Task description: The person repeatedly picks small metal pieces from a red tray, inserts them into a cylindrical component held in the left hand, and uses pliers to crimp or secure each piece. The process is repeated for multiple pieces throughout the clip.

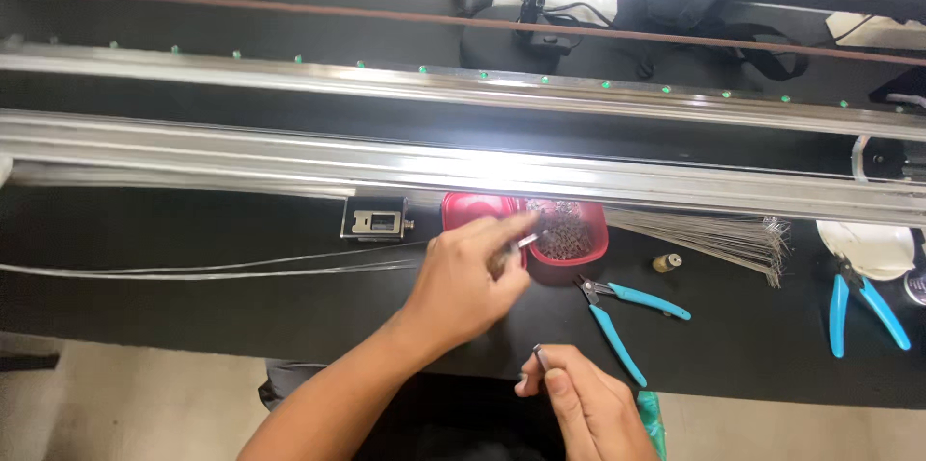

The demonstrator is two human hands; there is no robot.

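The red bowl (569, 254) of small dark metal parts sits on the black tabletop (193, 230) just below the long shiny rail (289, 167), and the left hand (463, 278) reaches right to its near-left rim. That hand's fingers (511, 228) are pinched narrow around a small silvery piece (527, 241), whose tip pokes toward the bowl's contents, so the bowl lies just ahead and to the right of the fingertips. The left forearm comes up slantwise from the lower left, wrist bent slightly toward the rail.

The right hand (579, 398) hangs lower, near the tabletop's front edge and well apart from the bowl; its thumb and forefinger are closed on another small metal bit (540, 357) held upright. The left hand is clearly the nearer one.

Further out, blue-handled cutters (627, 311) lie just right of the bowl, long axis slanting down to the right. A bundle of thin wires (714, 234) fans out beyond, and a second blue-handled pair (863, 311) rests far right.
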